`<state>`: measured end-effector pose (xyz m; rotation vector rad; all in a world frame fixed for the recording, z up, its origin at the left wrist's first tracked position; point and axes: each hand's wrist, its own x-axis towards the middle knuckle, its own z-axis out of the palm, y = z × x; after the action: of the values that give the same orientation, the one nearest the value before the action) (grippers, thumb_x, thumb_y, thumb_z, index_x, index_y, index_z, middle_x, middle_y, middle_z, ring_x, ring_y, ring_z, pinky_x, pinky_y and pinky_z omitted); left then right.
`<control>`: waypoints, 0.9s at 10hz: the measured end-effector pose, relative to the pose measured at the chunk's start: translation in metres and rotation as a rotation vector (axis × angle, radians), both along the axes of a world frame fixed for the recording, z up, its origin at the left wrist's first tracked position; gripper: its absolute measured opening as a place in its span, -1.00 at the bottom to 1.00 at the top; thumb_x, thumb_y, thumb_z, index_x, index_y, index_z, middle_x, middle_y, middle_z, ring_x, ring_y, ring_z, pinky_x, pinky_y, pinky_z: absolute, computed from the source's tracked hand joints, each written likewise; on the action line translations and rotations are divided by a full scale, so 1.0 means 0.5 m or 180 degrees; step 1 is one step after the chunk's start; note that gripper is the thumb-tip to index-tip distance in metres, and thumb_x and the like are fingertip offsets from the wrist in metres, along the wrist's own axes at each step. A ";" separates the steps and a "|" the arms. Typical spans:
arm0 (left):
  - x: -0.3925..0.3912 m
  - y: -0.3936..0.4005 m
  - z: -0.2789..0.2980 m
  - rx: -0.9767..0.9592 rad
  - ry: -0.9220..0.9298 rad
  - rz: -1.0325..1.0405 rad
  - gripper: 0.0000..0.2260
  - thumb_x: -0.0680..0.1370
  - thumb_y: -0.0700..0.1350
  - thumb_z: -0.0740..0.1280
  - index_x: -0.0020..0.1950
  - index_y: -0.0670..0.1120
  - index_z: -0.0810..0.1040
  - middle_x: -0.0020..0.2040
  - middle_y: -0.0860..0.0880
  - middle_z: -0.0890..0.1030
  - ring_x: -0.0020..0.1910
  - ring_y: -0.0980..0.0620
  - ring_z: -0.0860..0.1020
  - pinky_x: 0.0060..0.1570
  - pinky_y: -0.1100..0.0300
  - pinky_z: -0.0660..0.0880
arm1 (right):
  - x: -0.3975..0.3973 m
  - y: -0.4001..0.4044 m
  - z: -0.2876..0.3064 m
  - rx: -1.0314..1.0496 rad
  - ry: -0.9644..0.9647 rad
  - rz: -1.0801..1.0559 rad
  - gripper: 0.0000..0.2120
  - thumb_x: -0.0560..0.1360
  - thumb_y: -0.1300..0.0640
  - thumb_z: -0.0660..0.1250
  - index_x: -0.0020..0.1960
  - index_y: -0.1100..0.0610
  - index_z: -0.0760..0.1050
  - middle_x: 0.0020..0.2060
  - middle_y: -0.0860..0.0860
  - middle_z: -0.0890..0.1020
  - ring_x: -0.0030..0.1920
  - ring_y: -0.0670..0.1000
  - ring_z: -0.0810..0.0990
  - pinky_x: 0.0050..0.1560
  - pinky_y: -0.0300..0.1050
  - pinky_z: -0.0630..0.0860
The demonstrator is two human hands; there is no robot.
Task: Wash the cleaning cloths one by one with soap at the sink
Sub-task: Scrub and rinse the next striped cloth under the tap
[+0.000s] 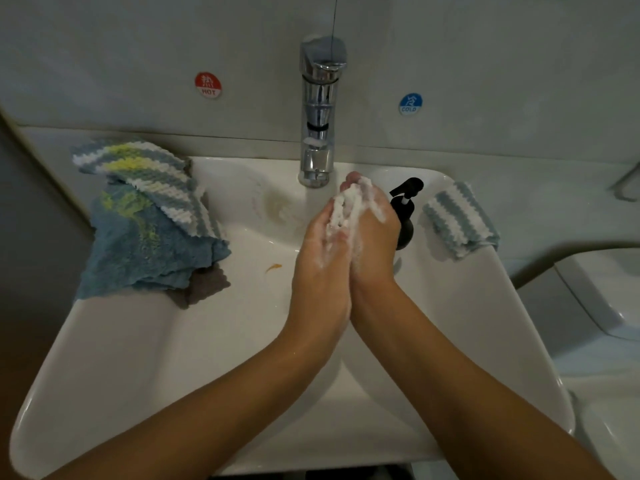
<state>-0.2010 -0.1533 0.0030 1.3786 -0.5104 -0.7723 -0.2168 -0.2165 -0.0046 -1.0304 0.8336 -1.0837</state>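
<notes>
Head view: left hand (320, 251) and right hand (372, 233) pressed palm to palm over the white ceramic sink (138, 358), fingers pointing away toward the chrome tap (318, 112). Both covered in white soap foam (346, 206), thickest at the fingertips. Fingers look mostly straight; whether the grip holds any cloth between the palms, cannot tell: only lather shows. Forearms come in from the bottom edge and converge at the wrists.

Cloth positions relative to the hands: pile of blue, grey and yellow-striped terry cloths (145, 220) well to the left, on the sink's left rim. Folded blue-and-white striped cloth (459, 218) to the right, on the right rim. Black pump soap bottle (405, 209) just beside the right hand, partly hidden behind it.
</notes>
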 end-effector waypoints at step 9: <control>0.017 -0.001 -0.022 -0.0167 0.0604 0.0409 -0.74 0.58 -0.16 0.33 0.24 0.09 0.50 0.08 0.03 0.67 0.00 0.13 0.66 -0.02 0.20 0.62 | 0.018 0.010 0.011 0.0655 -0.0015 -0.0410 -0.85 0.51 0.31 0.34 0.06 0.28 0.47 -0.20 0.20 0.56 -0.23 0.12 0.58 -0.24 -0.08 0.58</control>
<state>-0.1927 -0.1538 -0.0080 1.2618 -0.2889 -0.7703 -0.2077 -0.2117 0.0011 -0.8102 0.9966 -1.0828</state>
